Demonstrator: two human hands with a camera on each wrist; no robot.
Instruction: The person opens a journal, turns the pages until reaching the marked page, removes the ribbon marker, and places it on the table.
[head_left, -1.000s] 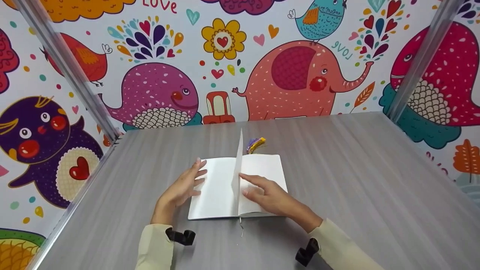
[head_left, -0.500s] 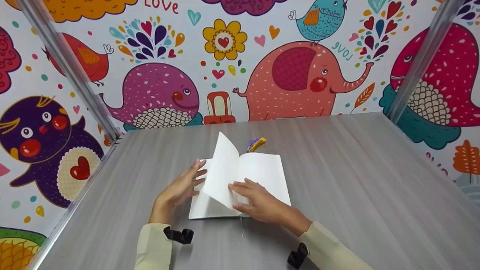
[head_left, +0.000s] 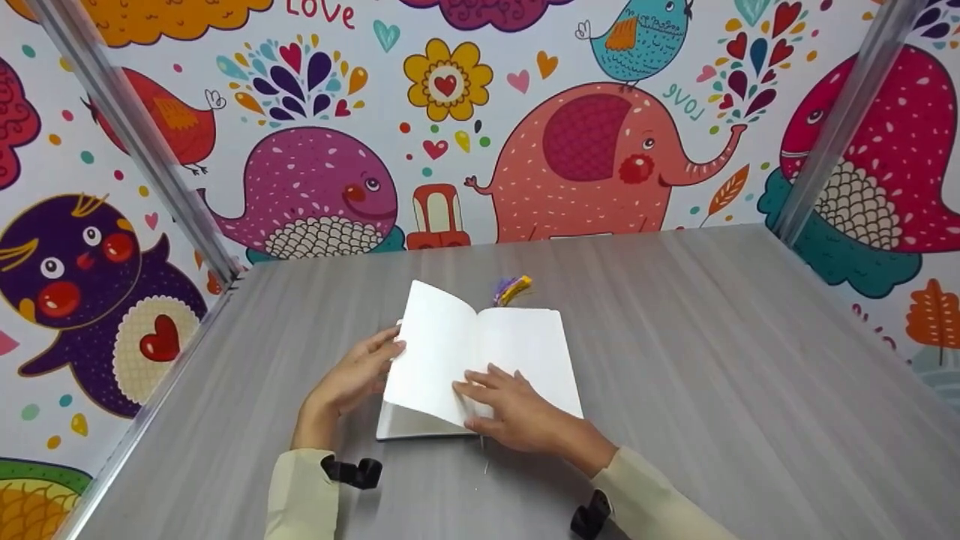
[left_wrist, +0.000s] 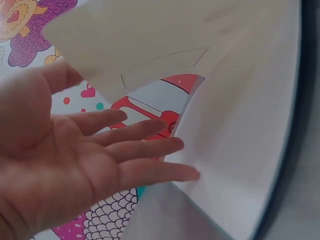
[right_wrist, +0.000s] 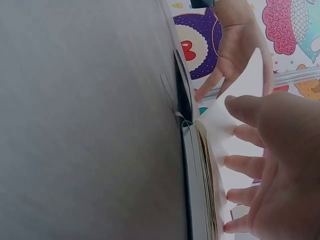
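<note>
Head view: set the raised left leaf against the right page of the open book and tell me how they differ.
The raised leaf slants upward, its lower edge lifted, while the right page lies nearly flat. The raised leaf reaches higher in the picture than the right page. The left hand is at the raised leaf's outer edge; the right hand partly covers the right page. Both look plain white.

The notebook (head_left: 520, 341) lies on the table (head_left: 712, 360) before a tassel (head_left: 513, 290).
</note>
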